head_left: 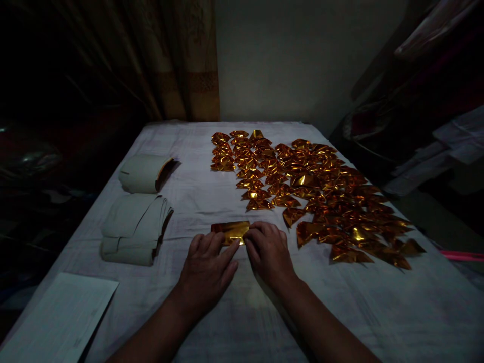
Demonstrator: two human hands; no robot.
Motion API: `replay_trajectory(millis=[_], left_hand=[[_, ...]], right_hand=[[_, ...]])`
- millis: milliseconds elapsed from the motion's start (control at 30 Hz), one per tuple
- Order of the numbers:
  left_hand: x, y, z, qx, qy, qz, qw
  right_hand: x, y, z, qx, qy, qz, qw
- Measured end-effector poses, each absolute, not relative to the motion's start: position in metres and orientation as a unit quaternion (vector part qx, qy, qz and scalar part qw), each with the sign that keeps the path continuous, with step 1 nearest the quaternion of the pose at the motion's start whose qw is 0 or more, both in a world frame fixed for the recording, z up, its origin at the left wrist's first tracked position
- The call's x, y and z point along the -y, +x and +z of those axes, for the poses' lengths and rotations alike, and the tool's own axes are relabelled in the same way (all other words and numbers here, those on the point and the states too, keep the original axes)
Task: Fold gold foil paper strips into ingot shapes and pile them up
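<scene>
A flat strip of shiny gold foil paper (pixel 231 230) lies on the cloth-covered table in front of me. My left hand (pixel 207 264) rests over its near left edge, fingers apart, with the index fingertip pressing on the foil. At the strip's right end my right hand (pixel 267 249) has its fingers closed on the edge. Many folded gold foil pieces (pixel 272 176) are spread in overlapping rows behind and to the right of my hands. The undersides of both hands are hidden.
Two curved stacks of pale paper, one farther back (pixel 141 173) and one nearer (pixel 130 227), lie on the left. A white sheet (pixel 62 315) is at the near left corner. Behind the table (pixel 189 196) are a curtain (pixel 185 60) and a wall.
</scene>
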State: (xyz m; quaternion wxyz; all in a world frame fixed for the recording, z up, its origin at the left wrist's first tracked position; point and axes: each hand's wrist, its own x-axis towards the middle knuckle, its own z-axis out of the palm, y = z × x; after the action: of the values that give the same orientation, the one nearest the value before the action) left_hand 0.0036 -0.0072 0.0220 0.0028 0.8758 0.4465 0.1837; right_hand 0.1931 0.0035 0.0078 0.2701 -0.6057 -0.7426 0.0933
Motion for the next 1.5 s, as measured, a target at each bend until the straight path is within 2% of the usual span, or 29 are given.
replay_trajectory(millis=[567,800,900,1100,1500], left_hand=[[0.007,-0.037,0.017,-0.483,0.863,0.135,-0.061],[0.008,-0.039,0.016,-0.479,0.865,0.131,-0.066],[0.009,-0.038,0.015,-0.48,0.864,0.135,-0.06],[0.009,-0.039,0.014,-0.482,0.863,0.147,-0.045],[0.013,-0.027,0.021,-0.5,0.852,0.149,-0.05]], right_hand=[[-0.003,0.194,0.009,0.742,-0.6,0.098,0.282],[0.002,0.192,0.007,0.773,-0.563,0.022,0.292],[0.009,0.183,0.009,0.829,-0.501,0.009,0.247],[0.014,0.17,0.017,0.863,-0.478,0.113,0.119],[0.026,0.203,0.01,0.807,-0.573,0.109,0.096]])
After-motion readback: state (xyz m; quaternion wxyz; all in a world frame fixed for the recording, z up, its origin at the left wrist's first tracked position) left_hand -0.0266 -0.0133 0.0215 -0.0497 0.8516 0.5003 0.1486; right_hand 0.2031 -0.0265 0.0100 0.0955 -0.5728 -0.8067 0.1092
